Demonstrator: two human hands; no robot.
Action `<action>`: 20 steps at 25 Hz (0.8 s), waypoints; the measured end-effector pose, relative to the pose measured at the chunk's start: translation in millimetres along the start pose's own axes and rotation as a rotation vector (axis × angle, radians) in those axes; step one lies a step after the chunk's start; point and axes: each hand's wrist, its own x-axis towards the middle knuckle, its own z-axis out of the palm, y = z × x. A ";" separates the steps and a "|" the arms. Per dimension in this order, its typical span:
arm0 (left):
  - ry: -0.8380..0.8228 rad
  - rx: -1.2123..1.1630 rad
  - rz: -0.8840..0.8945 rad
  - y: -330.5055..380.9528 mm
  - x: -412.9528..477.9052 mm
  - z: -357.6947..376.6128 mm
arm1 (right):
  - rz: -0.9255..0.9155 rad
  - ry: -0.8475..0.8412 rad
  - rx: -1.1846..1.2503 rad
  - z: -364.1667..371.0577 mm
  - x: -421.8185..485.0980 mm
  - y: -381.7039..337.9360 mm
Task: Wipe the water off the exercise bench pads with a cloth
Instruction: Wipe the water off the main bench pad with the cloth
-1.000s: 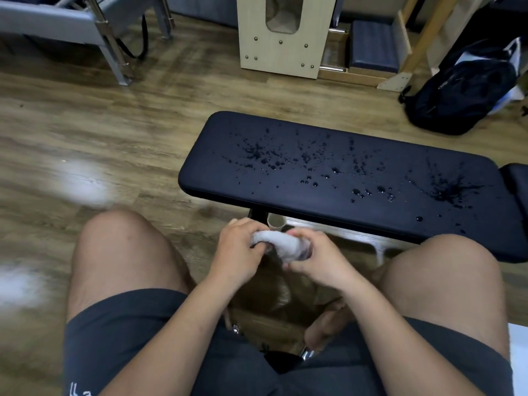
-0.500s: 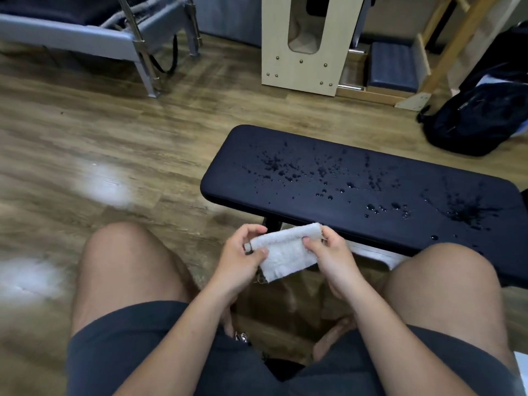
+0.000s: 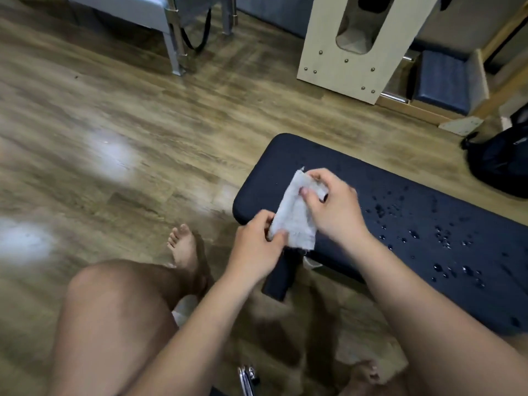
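Cloth (image 3: pixel 295 214) between both hands' pinching fingers (image 3: pixel 310 192), over wet bench pad (image 3: pixel 428 224).

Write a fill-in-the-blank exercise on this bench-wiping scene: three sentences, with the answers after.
1. The left hand and the right hand both pinch a white ____.
2. The water droplets lie on the bench pad to the ____ of the cloth.
3. The backpack on the floor is ____ in colour.

Missing words: cloth; right; black
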 end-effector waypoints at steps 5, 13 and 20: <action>-0.053 0.173 -0.025 -20.3 52.1 -10.1 | 0.083 -0.052 -0.128 51.0 53.1 16.4; 0.129 0.206 -0.020 -32.6 110.3 -7.1 | -0.052 -0.060 -0.650 86.4 28.5 23.2; -0.001 0.229 -0.090 -51.3 123.0 7.6 | 0.092 -0.402 -0.810 112.0 30.8 21.2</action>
